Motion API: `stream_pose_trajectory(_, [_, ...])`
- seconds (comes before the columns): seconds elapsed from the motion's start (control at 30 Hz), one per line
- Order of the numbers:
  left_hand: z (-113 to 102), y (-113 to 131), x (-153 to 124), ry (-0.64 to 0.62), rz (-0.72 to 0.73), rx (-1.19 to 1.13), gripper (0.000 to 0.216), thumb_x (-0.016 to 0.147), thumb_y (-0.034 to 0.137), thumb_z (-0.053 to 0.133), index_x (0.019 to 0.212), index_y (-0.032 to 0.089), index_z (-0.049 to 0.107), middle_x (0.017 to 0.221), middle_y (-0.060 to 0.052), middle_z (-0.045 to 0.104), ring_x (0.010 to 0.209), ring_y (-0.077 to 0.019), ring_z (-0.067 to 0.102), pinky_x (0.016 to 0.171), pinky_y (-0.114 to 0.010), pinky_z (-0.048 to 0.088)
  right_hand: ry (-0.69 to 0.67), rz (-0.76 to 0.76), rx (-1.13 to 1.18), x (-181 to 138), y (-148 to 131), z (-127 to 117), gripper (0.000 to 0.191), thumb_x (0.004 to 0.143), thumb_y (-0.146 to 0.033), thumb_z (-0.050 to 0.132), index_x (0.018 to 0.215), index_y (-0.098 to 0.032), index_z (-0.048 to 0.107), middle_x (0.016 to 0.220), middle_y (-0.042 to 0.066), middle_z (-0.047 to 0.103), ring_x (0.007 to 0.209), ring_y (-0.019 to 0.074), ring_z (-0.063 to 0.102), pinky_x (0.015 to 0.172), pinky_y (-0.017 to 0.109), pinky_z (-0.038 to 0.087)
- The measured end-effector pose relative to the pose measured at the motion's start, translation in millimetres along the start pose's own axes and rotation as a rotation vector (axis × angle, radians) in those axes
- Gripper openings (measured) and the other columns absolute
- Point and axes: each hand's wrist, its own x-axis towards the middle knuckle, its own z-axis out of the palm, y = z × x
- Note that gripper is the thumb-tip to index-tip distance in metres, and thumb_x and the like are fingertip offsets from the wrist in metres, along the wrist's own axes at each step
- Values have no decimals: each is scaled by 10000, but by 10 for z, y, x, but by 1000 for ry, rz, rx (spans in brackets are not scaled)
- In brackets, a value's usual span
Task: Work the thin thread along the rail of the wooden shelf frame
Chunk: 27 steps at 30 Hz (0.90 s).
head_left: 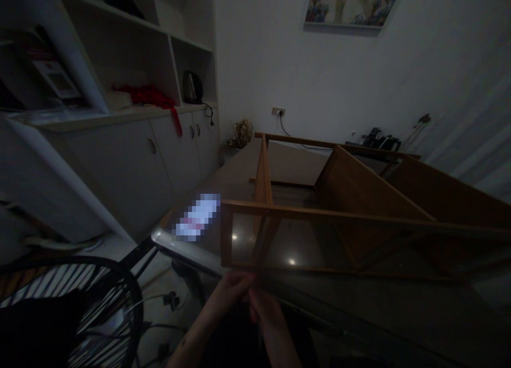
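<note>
While the brown wooden shelf frame [343, 214] lay on the shiny dark table [236, 177], the left hand [228, 293] and right hand [266, 310] touched, fingers curled; too dark to tell any hold.

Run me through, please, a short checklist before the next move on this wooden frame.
1. Wooden frame lies on its side on the table: ok.
2. Near left corner of the frame is inside the table edge: ok, though close to it.
3. Left hand is touching the frame's near rail: cannot tell, too dark.
4. Right hand is holding something: cannot tell, fingers pressed against the left hand.
5. Light is good enough to see the hands: not ok, the room is dim.
6. Floor underfoot is clear: not ok, cables lie beside the fan.
</note>
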Motion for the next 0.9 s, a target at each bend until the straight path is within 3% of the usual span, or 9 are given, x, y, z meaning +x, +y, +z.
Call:
stream_pose_trajectory(0.2, [-3,16,19,57,25,-5,425,623,518,736,570,106,645,488,13,558,447,-77,423,465,-199,297,28,-15,-43,8,50,-36,539,588,-693,658,510,-168,565,419,-55,425,417,71,348,443,216,274])
stream_pose_trajectory(0.47, [-42,-69,24,9,26,-40,448,639,528,721,723,88,722,606,-39,645,559,-128,531,570,-229,392,34,4,-59,-36,109,-31,574,680,-723,545,627,-156,617,463,-25,507,434,90,442,470,216,356])
stream_pose_trajectory(0.7, [-51,-67,-5,-31,12,-26,423,712,513,668,758,95,708,476,37,497,461,-75,408,471,-192,290,-1,11,-97,-71,52,-3,599,681,-742,519,670,-149,604,388,-59,441,327,60,343,347,189,228])
stream_pose_trajectory(0.9, [-33,-82,38,1,3,8,439,687,536,676,600,108,630,451,46,458,427,-63,353,435,-193,232,83,-49,-129,-89,42,-13,554,676,-696,583,642,-145,626,464,-33,479,419,80,411,425,204,333])
